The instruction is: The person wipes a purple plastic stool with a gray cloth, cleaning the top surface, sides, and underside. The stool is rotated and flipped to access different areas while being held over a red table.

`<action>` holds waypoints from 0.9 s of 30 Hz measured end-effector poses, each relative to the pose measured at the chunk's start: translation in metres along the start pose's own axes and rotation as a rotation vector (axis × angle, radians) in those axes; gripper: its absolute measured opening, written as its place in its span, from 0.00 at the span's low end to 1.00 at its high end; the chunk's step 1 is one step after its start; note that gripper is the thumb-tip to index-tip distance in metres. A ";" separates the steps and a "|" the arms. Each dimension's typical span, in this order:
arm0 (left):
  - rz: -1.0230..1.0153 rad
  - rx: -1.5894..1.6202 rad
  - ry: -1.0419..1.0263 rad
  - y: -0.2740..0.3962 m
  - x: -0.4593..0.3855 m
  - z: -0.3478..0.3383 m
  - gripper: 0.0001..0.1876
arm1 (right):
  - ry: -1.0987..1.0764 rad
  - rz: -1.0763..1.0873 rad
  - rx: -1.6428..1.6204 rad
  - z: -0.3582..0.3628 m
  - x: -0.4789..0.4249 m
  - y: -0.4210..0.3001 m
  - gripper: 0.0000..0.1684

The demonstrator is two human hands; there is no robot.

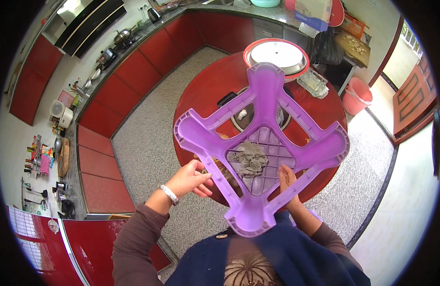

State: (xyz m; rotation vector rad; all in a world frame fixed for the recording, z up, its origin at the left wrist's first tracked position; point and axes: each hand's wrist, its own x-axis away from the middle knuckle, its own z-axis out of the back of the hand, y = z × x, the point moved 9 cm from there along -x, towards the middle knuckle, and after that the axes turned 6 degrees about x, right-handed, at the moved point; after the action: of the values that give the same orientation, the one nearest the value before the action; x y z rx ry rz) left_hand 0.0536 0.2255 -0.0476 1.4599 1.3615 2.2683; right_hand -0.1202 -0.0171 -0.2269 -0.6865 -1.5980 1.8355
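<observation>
A purple plastic stool (264,118) lies upside down before me, its four legs pointing up toward the camera. A crumpled grey cloth (249,159) rests on the ribbed underside of its seat. My left hand (193,178), with a silvery band at the wrist, is beside the stool's left crossbar, fingers apart and partly curled, holding nothing. Behind the lower right crossbar is my right hand (287,182); its fingertips reach to the edge of the seat, and the bar hides part of the hand, so its grip is unclear.
Under the stool stands a round red table (202,89), bearing a red-rimmed basin with a metal lid (277,57) and a glass container (313,84). A pink bucket (357,95) is on the floor at right. Red cabinets (128,77) line the left, with a granite counter above them.
</observation>
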 end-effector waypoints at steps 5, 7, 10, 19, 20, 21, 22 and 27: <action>-0.394 -0.383 0.162 0.055 0.021 -0.019 0.12 | -0.222 0.219 0.416 -0.028 -0.034 -0.012 0.22; -0.663 -0.521 0.234 0.096 0.016 -0.040 0.13 | -0.316 0.428 0.545 -0.054 -0.040 -0.024 0.25; -0.826 -0.697 0.412 0.146 -0.026 -0.053 0.16 | -0.486 0.591 0.680 -0.112 -0.039 -0.040 0.31; -0.428 -1.233 0.799 0.131 -0.149 -0.028 0.46 | -0.654 0.365 1.021 -0.160 -0.064 0.018 0.15; -0.574 -1.305 0.915 0.125 -0.150 -0.030 0.48 | -0.600 0.289 0.908 -0.150 -0.069 0.023 0.15; -0.576 -1.329 0.935 0.124 -0.151 -0.030 0.48 | -0.546 0.224 0.794 -0.141 -0.078 0.016 0.16; -0.579 -1.351 0.954 0.124 -0.153 -0.030 0.48 | -0.417 0.260 0.597 -0.132 -0.089 -0.004 0.17; -0.588 -1.376 0.985 0.120 -0.159 -0.024 0.45 | 0.101 0.479 -0.030 -0.080 -0.119 -0.137 0.26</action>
State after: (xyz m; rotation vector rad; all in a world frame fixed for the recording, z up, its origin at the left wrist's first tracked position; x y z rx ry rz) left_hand 0.1601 0.0565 -0.0693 -0.4489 -0.0490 2.4366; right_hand 0.0334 -0.0364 -0.1030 -1.2408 -1.4844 2.0656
